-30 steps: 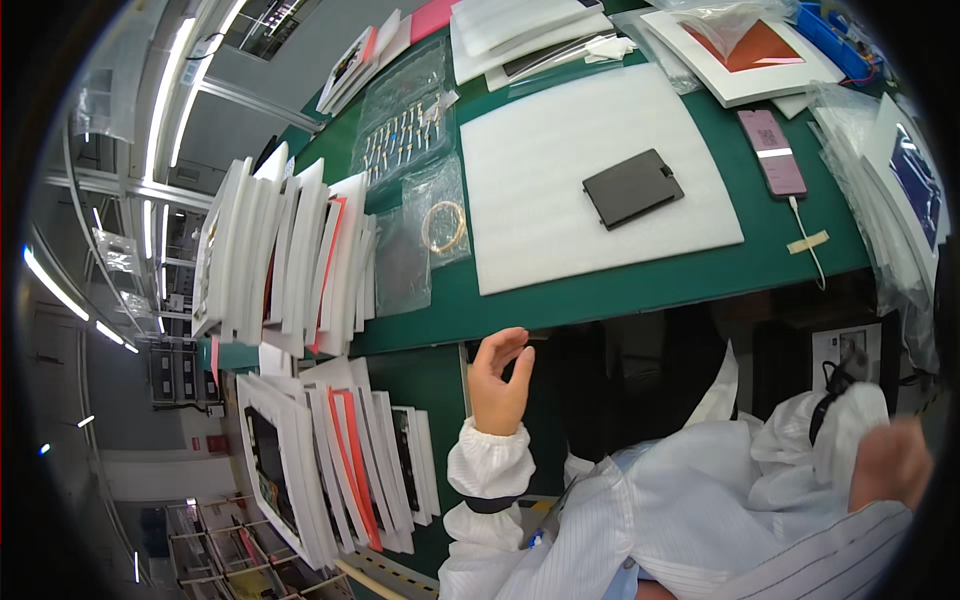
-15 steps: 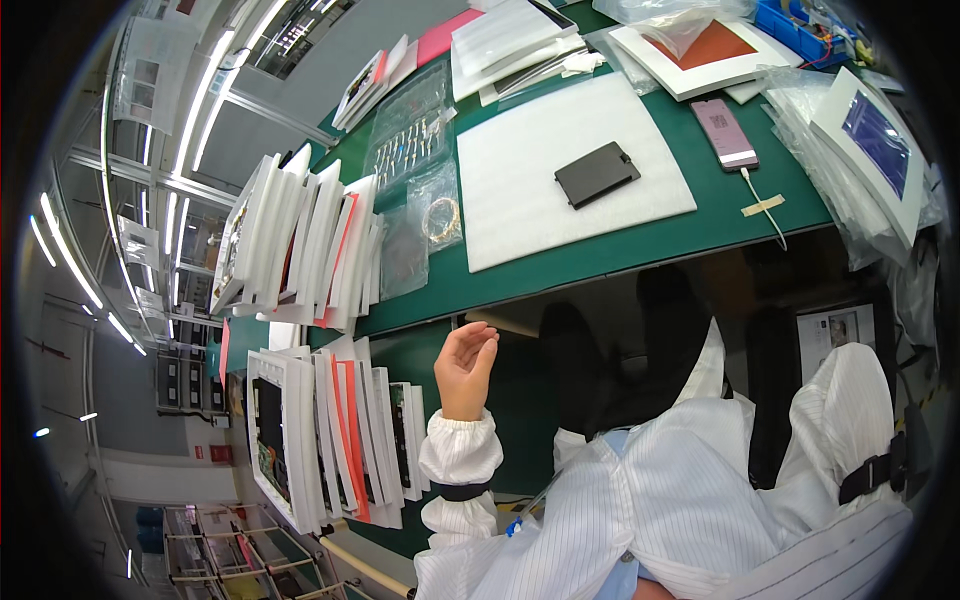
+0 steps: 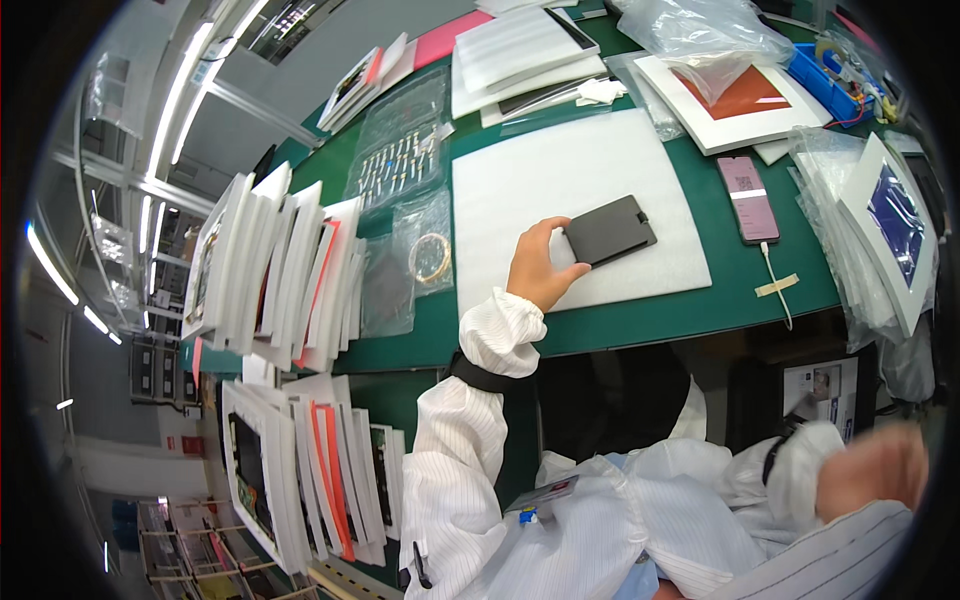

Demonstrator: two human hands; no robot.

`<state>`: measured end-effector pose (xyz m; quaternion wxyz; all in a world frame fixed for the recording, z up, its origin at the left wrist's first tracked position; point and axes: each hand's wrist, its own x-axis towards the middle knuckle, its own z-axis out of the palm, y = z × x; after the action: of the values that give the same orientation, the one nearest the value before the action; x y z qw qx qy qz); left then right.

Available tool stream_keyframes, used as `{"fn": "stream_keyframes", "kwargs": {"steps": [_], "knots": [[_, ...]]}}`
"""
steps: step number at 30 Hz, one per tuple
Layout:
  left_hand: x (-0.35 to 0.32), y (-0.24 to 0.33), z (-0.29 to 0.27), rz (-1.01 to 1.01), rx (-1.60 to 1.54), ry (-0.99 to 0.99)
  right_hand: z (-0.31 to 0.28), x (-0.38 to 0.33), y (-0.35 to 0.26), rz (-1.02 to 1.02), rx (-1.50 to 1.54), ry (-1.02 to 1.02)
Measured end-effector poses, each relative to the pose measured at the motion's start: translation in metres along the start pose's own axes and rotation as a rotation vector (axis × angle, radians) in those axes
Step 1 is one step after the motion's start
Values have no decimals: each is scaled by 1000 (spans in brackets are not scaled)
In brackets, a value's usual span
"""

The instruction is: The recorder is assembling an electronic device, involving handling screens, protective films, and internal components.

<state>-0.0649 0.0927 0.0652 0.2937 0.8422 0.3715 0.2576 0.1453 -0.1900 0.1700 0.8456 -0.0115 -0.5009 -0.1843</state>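
A dark grey flat rectangular panel [image 3: 612,232] with a small notch at its right end lies on a white foam sheet [image 3: 515,185]. My left hand [image 3: 540,265] reaches over the sheet's near left part, with thumb and fingers closed round the panel's left end. The fingertips on the far side are partly hidden. Low at the right, my right hand [image 3: 875,470] is smeared by motion, away from the bench. Its fingers cannot be made out, nor whether they hold anything.
Upright stacks of white foam-framed boards [image 3: 275,270] stand at the left. Behind lie a clear tray of small parts [image 3: 400,155] and a bagged coil [image 3: 430,258]. A pink phone [image 3: 748,200] with a taped-down cable, plastic bags and a blue bin [image 3: 830,85] are at the right.
My left hand has come up from below the bench edge and taken hold of the panel's left end. My right hand has come into view. The whole view has shifted.
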Motion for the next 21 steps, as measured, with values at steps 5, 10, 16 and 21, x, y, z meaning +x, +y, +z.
{"fn": "stream_keyframes", "kwargs": {"steps": [5, 10, 16, 21], "knots": [[25, -8, 19, 27, 195, -90, -17, -114, 123, 1354, -548, -83], [33, -14, 19, 21, 252, -112, -22, -165, 153, 1716, -428, -76], [34, -8, 29, 10, 228, -15, -31, -177, 154, 1713, -585, -177], [23, -8, 29, -40, 175, -17, 14, -164, 145, 1348, -877, -936]]}}
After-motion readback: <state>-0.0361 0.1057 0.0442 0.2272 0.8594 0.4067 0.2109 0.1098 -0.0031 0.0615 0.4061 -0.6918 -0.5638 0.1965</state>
